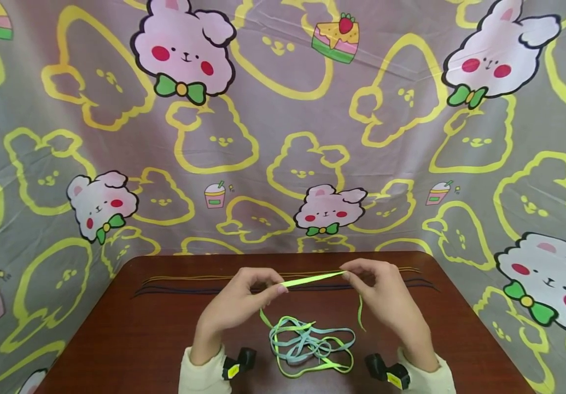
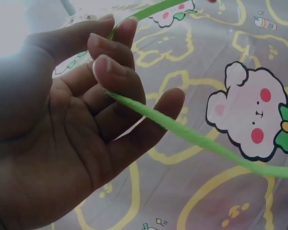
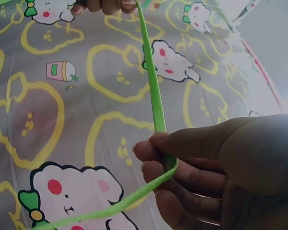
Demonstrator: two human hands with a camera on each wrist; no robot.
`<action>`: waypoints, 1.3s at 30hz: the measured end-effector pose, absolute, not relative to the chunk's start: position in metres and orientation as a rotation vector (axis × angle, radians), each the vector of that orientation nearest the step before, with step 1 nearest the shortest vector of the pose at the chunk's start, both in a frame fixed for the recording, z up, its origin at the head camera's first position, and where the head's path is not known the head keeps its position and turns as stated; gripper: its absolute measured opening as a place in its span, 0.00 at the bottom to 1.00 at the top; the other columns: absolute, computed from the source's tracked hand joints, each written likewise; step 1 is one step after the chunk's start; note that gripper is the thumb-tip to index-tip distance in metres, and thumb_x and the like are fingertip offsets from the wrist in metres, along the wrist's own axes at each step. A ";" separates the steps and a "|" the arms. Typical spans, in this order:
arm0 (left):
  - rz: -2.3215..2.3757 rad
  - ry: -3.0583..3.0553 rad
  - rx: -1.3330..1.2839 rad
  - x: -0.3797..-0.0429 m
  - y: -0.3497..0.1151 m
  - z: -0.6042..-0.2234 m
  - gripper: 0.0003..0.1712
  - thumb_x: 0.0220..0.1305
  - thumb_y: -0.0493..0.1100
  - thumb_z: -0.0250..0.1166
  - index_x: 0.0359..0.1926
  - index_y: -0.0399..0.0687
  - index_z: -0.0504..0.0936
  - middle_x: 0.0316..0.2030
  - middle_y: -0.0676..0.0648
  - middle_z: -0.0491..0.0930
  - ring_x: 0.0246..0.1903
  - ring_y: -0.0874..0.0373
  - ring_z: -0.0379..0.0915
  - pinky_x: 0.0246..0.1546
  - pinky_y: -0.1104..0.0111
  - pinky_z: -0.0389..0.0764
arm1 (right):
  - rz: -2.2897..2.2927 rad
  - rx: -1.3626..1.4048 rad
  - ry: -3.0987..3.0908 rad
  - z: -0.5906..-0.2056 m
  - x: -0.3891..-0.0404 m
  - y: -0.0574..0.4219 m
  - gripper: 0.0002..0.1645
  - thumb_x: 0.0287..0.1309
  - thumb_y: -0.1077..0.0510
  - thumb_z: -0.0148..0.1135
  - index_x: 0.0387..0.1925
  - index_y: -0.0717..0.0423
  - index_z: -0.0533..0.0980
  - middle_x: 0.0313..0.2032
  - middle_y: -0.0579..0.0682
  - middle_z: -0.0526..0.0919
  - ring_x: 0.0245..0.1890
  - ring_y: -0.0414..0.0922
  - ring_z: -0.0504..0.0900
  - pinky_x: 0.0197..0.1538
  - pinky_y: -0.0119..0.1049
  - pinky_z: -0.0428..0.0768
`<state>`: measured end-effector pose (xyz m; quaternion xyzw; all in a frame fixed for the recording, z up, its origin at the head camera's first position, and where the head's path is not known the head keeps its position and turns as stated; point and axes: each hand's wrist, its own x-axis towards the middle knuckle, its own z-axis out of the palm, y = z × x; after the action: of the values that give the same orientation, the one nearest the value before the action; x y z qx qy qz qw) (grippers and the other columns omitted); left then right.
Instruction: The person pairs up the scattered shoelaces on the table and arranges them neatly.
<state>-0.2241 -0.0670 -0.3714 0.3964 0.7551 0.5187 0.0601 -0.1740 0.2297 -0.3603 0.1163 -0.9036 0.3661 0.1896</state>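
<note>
Head view — left hand (image 1: 237, 302), right hand (image 1: 384, 288), both pinching a green lace (image 1: 313, 279), stretched between them

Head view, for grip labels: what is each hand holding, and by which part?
The left hand and right hand pinch a yellow-green lace at opposite ends of a straight stretch; more lace hangs below each.

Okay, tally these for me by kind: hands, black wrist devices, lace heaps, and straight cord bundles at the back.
Hands pinching the bright green lace: 2 (left hand, right hand)
Black wrist devices: 2 (left device, right device)
Lace heap: 1
Straight cord bundles: 2 (mustard bundle, dark blue bundle)
Total: 7
</note>
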 end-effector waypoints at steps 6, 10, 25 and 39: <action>1.572 2.395 1.152 -0.225 -0.071 -0.372 0.07 0.73 0.46 0.64 0.39 0.52 0.86 0.24 0.52 0.76 0.20 0.64 0.68 0.24 0.70 0.72 | 1.030 0.297 -2.526 -0.361 -0.175 0.234 0.07 0.61 0.63 0.71 0.39 0.49 0.87 0.32 0.38 0.88 0.33 0.35 0.83 0.38 0.34 0.80; 1.543 2.511 1.100 -0.227 -0.074 -0.372 0.06 0.72 0.46 0.65 0.39 0.54 0.87 0.29 0.57 0.80 0.24 0.65 0.67 0.29 0.70 0.72 | 1.020 0.293 -2.514 -0.361 -0.176 0.237 0.07 0.61 0.64 0.70 0.40 0.52 0.87 0.33 0.41 0.89 0.32 0.36 0.84 0.37 0.33 0.80; 1.527 2.773 0.852 -0.233 -0.090 -0.373 0.04 0.71 0.41 0.66 0.41 0.53 0.88 0.30 0.58 0.83 0.28 0.62 0.72 0.35 0.67 0.76 | 0.991 0.278 -2.482 -0.363 -0.180 0.243 0.06 0.62 0.64 0.70 0.40 0.55 0.87 0.33 0.45 0.89 0.30 0.35 0.82 0.36 0.31 0.80; 1.598 2.879 0.747 -0.239 -0.101 -0.379 0.07 0.71 0.39 0.65 0.46 0.48 0.88 0.37 0.51 0.85 0.28 0.59 0.68 0.32 0.69 0.71 | 0.975 0.239 -2.477 -0.361 -0.180 0.248 0.06 0.62 0.64 0.70 0.40 0.54 0.87 0.33 0.45 0.89 0.31 0.37 0.84 0.36 0.32 0.81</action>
<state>-0.2386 -0.1005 -0.3794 0.2197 0.8468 0.4700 -0.1171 -0.1799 0.2480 -0.3613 0.0872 -0.9014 0.3549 0.2323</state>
